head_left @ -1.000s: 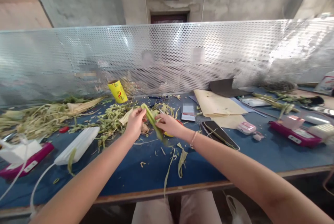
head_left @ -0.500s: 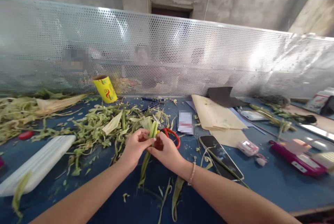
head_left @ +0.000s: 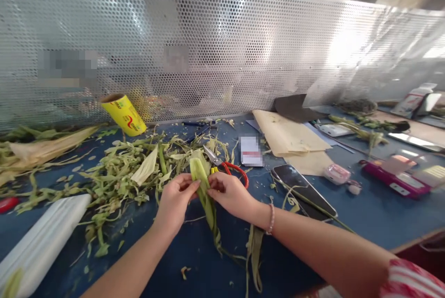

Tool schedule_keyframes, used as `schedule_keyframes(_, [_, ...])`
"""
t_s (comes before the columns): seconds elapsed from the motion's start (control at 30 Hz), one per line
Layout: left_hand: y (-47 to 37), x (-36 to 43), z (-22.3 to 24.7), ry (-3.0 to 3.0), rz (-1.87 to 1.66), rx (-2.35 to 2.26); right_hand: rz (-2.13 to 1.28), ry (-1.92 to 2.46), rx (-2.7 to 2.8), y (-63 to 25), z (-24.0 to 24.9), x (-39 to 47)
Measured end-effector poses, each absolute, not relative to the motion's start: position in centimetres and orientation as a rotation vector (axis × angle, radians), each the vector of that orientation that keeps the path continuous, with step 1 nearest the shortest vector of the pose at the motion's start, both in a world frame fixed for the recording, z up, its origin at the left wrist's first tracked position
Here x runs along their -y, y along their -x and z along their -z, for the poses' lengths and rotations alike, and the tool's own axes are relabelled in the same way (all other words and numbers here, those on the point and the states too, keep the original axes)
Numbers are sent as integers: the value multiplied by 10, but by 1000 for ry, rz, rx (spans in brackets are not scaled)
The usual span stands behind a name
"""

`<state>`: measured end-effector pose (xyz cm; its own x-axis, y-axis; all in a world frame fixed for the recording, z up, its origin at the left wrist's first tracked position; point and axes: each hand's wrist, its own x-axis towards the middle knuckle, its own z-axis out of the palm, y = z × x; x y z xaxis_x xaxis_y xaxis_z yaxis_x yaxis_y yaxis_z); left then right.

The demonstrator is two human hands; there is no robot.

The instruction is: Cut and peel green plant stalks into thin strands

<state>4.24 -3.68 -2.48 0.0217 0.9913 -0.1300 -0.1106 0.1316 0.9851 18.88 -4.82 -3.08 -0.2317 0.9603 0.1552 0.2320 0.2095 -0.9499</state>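
A long green leaf strip (head_left: 205, 196), like corn husk, hangs between my hands with its broad pale end up and a thin twisted tail below. My left hand (head_left: 174, 203) pinches its left edge between thumb and fingers. On the opposite edge my right hand (head_left: 234, 196) closes its fingertips, partly hidden behind its own knuckles. Just beyond my right hand lie scissors (head_left: 211, 154) with red handles, their blades apart. A heap of green leaf scraps (head_left: 128, 173) spreads to the left of my hands. Loose strips (head_left: 255, 256) lie under my right wrist.
A yellow cardboard tube (head_left: 127, 117) leans near the perforated metal screen (head_left: 208, 47). At left lies a white wrapped roll (head_left: 45, 242). Rightward are a white card (head_left: 250, 152), a phone (head_left: 302, 189), brown paper (head_left: 288, 136), a pink case (head_left: 337, 174) and a magenta device (head_left: 392, 177).
The leaf strip has been spread wider and now leans the other way, its tail toward the right. My hands have drawn slightly apart. The view has tipped downward.
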Motion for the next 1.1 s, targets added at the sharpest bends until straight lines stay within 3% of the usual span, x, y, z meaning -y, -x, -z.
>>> schedule_keyframes(0.13, [-43, 34, 19, -1034, -1202, -1156, -871, 1178, 1820, -188, 32, 47])
schedule_keyframes(0.27, [-44, 29, 11, -913, -1294, -1144, -427, 1181, 2140, -199, 12, 50])
schedule_keyframes(0.47, [-42, 24, 7, -893, -1297, -1129, -110, 1702, 2089, -281, -33, 96])
schedule_keyframes(0.7, [-44, 26, 6, -964, -1302, -1040, 38, 2531, 1698, -354, 33, 172])
schedule_keyframes(0.83, [-44, 24, 7, -928, -1308, -979, 87, 2460, 1661, -361, 53, 180])
schedule_keyframes(1.0, [-46, 26, 5, -897, -1297, -961, 237, 2100, 1421, -315, 32, 175])
schedule_keyframes(1.1, [-48, 30, 1, -900, -1296, -959, 7, 2044, 1659, -258, 22, 168])
